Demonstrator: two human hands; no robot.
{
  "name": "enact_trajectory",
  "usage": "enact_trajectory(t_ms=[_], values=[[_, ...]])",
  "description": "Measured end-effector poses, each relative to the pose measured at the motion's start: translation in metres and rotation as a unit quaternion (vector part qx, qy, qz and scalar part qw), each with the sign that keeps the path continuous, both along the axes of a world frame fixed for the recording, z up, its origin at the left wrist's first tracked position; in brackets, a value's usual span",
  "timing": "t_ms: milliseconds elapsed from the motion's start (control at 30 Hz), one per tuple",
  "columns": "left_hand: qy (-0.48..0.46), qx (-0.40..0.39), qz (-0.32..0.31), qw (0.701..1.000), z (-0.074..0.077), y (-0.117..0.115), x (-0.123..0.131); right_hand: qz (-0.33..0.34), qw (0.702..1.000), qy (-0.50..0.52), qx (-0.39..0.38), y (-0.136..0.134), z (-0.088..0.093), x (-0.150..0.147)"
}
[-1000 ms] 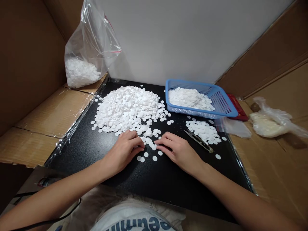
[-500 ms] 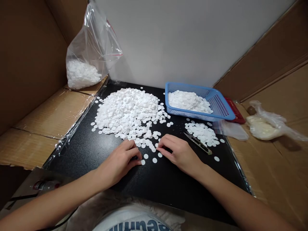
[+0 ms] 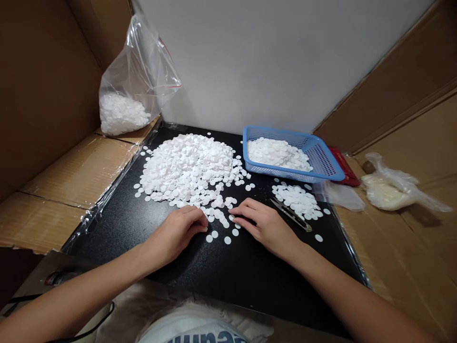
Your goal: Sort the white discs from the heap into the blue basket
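A large heap of small round white discs (image 3: pixel 185 164) lies on the black tabletop (image 3: pixel 200 271). My left hand (image 3: pixel 182 233) is at the heap's near edge, fingers curled and thumb close to the fingertips; whether a disc is between them is hidden. Just right of and below those fingertips lie a few loose discs (image 3: pixel 227 240). My right hand (image 3: pixel 264 221) rests on the table to the right, thumb and forefinger apart, their tips beside a loose disc (image 3: pixel 231 217). Beyond that hand are thread snips (image 3: pixel 293 215) and a smaller pile of discs (image 3: pixel 297 200).
A blue plastic basket (image 3: pixel 293 173) holding more discs stands at the back right, beside a red object (image 3: pixel 344 166). A clear zip bag (image 3: pixel 123 112) of white pieces sits on cardboard at left. Another plastic bag (image 3: pixel 389 190) lies right. Cardboard walls flank the table.
My left hand has moved slightly up and left, away from the loose disc its thumb was touching. My right hand stays nearly in place. The whole view has shifted a little.
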State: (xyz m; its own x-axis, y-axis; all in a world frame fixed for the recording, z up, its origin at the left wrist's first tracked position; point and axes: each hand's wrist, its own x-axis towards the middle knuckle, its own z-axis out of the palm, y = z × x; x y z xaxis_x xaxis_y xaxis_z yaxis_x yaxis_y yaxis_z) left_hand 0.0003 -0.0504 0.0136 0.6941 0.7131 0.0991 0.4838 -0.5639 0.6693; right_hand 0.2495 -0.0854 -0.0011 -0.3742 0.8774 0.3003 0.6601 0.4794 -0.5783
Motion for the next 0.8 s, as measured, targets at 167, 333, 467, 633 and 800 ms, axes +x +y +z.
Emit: enact_trajectory(t_ms=[167,333,467,633,800], values=[[0.014,0.129,-0.051,0.990,-0.003,0.001,0.006,0.004,1.000,0.001,-0.009,0.002,-0.001,-0.004],[0.066,0.194,-0.139,0.969,0.000,-0.002,0.005,-0.010,0.999,0.018,-0.037,0.003,0.000,-0.003],[0.025,0.147,-0.128,0.981,0.003,-0.003,-0.003,-0.013,0.998,0.028,-0.049,0.003,0.001,-0.003],[0.005,0.120,-0.053,0.991,0.005,-0.001,-0.020,0.001,0.998,0.036,-0.046,0.002,0.002,-0.002],[0.029,0.123,-0.005,0.992,0.004,0.002,-0.026,0.041,0.997,0.010,-0.058,-0.003,0.007,0.001]])
